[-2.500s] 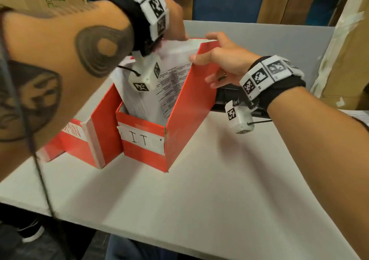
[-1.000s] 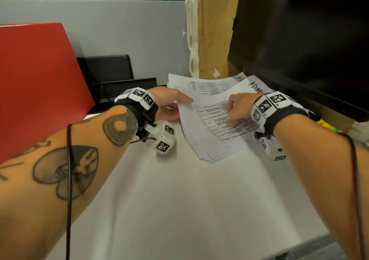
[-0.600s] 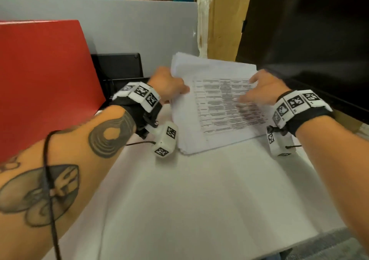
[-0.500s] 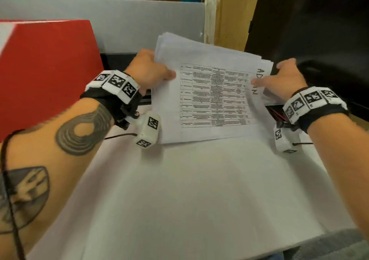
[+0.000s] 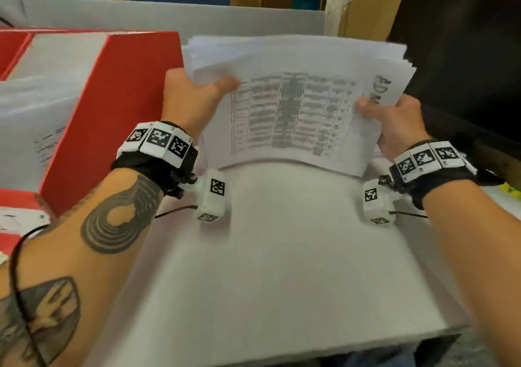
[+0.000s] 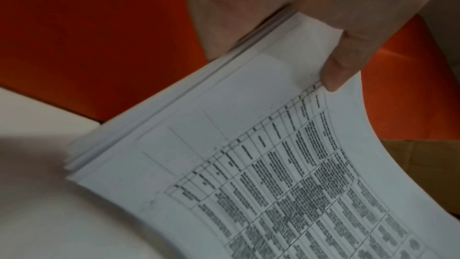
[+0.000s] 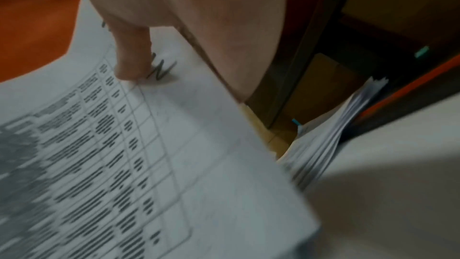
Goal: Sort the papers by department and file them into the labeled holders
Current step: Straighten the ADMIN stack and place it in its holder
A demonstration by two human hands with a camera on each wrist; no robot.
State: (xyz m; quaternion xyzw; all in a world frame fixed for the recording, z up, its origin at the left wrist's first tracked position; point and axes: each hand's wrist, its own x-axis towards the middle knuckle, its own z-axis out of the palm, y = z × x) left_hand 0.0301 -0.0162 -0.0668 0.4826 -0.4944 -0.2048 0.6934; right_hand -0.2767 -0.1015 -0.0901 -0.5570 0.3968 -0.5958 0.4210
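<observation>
A thick stack of white papers [image 5: 293, 107] with a printed table and a handwritten heading on the right margin is held up above the white table [image 5: 282, 268]. My left hand [image 5: 194, 96] grips its left edge, thumb on top [image 6: 333, 74]. My right hand [image 5: 392, 121] grips the right edge, thumb [image 7: 132, 62] over the handwritten letters. The stack [image 6: 224, 164] bows slightly between both hands. A red file holder [image 5: 118, 107] with papers inside stands to the left.
More red holders [image 5: 17, 220] sit at the far left, one with a white label. A second pile of papers [image 7: 331, 145] lies on the table to the right, beside a dark monitor [image 5: 465, 56]. A grey partition [image 5: 169, 14] backs the table.
Both hands left the IT holder, reached the paper pile on the right, took hold of a stack at its two side edges and lifted it off the table toward the middle.
</observation>
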